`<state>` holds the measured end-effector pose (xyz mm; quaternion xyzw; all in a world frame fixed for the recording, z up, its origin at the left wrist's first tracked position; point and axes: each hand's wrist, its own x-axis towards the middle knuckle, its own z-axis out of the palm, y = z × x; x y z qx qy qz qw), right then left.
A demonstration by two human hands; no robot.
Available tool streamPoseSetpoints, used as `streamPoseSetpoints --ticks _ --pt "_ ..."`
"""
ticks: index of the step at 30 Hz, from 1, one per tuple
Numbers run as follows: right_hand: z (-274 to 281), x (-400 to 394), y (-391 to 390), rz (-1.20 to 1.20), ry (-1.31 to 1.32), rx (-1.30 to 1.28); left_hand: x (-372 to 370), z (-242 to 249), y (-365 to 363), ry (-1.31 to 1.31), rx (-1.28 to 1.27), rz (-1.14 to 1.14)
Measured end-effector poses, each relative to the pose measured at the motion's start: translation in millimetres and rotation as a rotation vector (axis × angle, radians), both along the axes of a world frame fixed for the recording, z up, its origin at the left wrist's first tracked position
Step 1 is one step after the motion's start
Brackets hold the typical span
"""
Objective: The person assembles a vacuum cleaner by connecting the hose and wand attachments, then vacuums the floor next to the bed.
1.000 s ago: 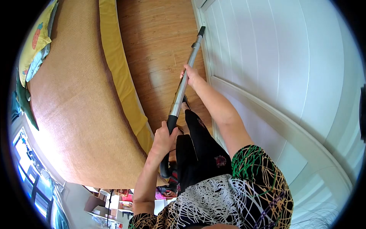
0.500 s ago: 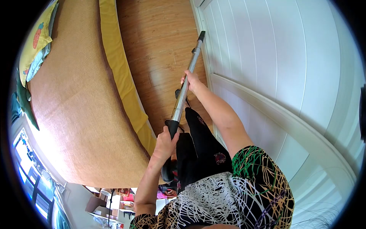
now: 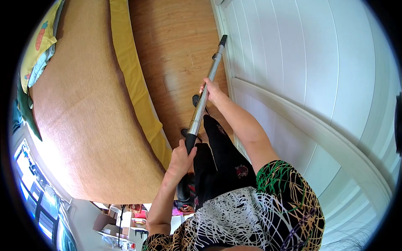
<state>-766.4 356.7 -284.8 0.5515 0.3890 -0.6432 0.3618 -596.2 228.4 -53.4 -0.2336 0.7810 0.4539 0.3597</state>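
Observation:
A silver vacuum cleaner wand (image 3: 202,100) slants up across the middle of the view. Its narrow black nozzle (image 3: 223,40) points at the floor edge along the foot of the white panelled doors. My left hand (image 3: 180,160) is closed round the black handle end at the lower part of the wand. Higher up, my right hand (image 3: 212,89) wraps round the metal tube, its fingers partly hidden behind it. A thick black hose (image 3: 183,188) shows beside my left forearm.
A bed with a tan woven mat (image 3: 94,113) and yellow skirt (image 3: 136,92) takes up the left. White panelled doors (image 3: 289,54) line the right. Between them runs a strip of wooden floor (image 3: 173,42), where my feet stand. Shelves (image 3: 138,224) with items are at the bottom.
The nozzle has shifted very slightly right and down along the foot of the doors. Both hands keep their hold on the wand.

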Motion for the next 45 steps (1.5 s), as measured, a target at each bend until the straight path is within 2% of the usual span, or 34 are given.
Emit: streamPoseSetpoints --ticks 5,12,15,16,18,20,24,27,31,38,45 --pt "6.1 -2.9 -8.7 -0.007 0.001 -0.016 -5.6 6.4 -12.5 -0.019 -0.025 -0.039" --pt "21.6 -30.5 -27.2 -0.033 -0.038 0.041 -52.4 22.7 -43.9 -0.091 0.034 -0.060" --pt "24.2 -21.2 -22.8 -0.064 -0.099 0.082 -59.1 35.7 -47.8 -0.112 0.036 -0.086" --pt "22.9 -13.0 -17.4 -0.074 -0.126 0.025 -56.4 40.7 -46.3 -0.165 0.058 -0.067" --pt "16.2 -1.8 -12.2 -0.088 -0.117 -0.049 -40.1 36.5 -41.0 -0.183 0.063 -0.053" --pt "14.9 24.7 -2.2 -0.116 -0.018 -0.034 -7.3 32.6 -30.6 -0.078 0.010 -0.110" --pt "24.5 97.2 23.6 -0.155 -0.002 -0.020 70.5 37.8 -4.5 -0.021 -0.015 -0.123" --pt "31.0 152.4 39.5 -0.086 0.097 -0.004 127.0 39.3 9.0 0.068 -0.061 -0.181" --pt "41.3 197.4 50.6 -0.138 0.123 0.007 170.4 43.1 16.6 0.005 -0.029 -0.179" --pt "37.2 200.8 44.1 -0.222 0.048 0.010 156.6 43.4 0.1 -0.127 0.021 -0.182" --pt "43.4 189.7 33.0 -0.239 0.022 0.096 139.8 42.1 -11.5 -0.146 -0.008 -0.245"
